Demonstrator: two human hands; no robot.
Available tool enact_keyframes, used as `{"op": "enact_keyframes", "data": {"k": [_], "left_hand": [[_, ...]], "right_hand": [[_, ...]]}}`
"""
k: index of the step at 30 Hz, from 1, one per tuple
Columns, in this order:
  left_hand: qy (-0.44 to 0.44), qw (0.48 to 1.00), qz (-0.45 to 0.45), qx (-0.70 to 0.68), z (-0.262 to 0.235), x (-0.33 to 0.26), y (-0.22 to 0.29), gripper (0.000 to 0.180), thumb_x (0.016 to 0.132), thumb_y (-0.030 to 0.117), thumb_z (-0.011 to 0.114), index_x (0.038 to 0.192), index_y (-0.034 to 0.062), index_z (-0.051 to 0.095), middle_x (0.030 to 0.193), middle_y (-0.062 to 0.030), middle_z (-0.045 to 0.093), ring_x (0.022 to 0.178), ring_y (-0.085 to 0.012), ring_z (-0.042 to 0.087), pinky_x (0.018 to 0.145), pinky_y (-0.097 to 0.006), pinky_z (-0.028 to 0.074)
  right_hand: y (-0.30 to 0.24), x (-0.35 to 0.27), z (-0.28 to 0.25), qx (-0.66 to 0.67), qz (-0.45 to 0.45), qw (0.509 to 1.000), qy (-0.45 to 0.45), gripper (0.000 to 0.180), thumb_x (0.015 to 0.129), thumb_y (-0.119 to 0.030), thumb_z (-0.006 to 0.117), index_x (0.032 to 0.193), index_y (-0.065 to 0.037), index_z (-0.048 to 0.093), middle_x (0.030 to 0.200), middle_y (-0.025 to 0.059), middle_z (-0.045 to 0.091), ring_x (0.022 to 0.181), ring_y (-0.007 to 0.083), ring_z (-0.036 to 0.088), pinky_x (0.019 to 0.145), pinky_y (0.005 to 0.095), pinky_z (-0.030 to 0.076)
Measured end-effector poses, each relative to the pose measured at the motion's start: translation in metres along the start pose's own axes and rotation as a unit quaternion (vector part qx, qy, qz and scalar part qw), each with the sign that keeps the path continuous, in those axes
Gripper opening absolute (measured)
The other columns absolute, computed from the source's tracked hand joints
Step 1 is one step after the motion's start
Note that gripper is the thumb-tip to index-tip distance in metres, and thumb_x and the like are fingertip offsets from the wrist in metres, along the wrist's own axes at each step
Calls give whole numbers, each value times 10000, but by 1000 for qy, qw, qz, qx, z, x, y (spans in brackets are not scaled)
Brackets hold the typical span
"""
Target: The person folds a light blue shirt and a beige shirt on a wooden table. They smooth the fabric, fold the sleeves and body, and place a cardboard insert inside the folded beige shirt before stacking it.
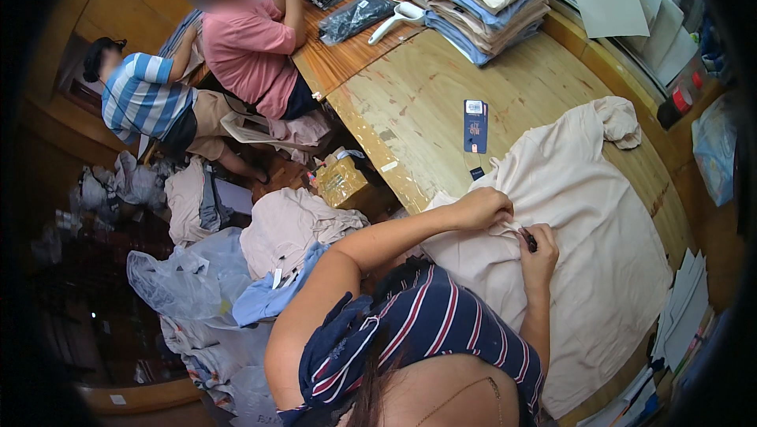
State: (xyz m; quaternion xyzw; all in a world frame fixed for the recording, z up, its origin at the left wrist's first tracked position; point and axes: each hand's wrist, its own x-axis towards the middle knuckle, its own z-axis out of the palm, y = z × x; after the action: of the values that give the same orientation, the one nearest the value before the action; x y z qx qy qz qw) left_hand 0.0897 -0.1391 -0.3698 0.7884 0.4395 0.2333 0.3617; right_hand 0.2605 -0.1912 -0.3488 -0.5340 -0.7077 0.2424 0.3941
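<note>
A cream shirt [587, 214] lies spread across the near right part of the wooden table [430, 104], its hem reaching the near edge and bare wood open beyond it toward a far stack of folded shirts [485, 1]. The left hand [482, 208] is closed, pinching a fold of the shirt's cloth, and just beside it the right hand [539, 253] is curled shut on a small dark tool [529, 239] pressed against the same fold. On the floor at left, clear plastic bags [177, 281] hold more garments, beside a small open box [341, 179].
</note>
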Motion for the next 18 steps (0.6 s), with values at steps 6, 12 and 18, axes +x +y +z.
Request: {"op": "enact_keyframes", "data": {"k": [6,12,18], "left_hand": [[-30,993,12,112,7,-5,2,118,609,139,615,674,41,608,692,-136,582,698,-291,565,618,-360,445],[11,972,97,216,23,-11,-2,75,585,93,587,639,41,583,718,-134,544,738,-297,535,628,-354,447],[43,997,28,56,11,-9,-3,79,626,27,585,676,7,528,703,-135,516,710,-284,529,615,-345,432]], "right_hand": [[3,-12,8,-39,-22,999,-31,166,600,35,593,734,-59,564,749,60,520,655,253,544,562,340,417],[7,-28,16,-73,-51,993,-71,172,584,20,595,731,-68,569,737,57,511,629,252,543,547,350,418],[9,-38,13,-79,-48,992,-83,167,594,11,591,727,-89,576,723,56,518,615,259,548,537,349,427]]}}
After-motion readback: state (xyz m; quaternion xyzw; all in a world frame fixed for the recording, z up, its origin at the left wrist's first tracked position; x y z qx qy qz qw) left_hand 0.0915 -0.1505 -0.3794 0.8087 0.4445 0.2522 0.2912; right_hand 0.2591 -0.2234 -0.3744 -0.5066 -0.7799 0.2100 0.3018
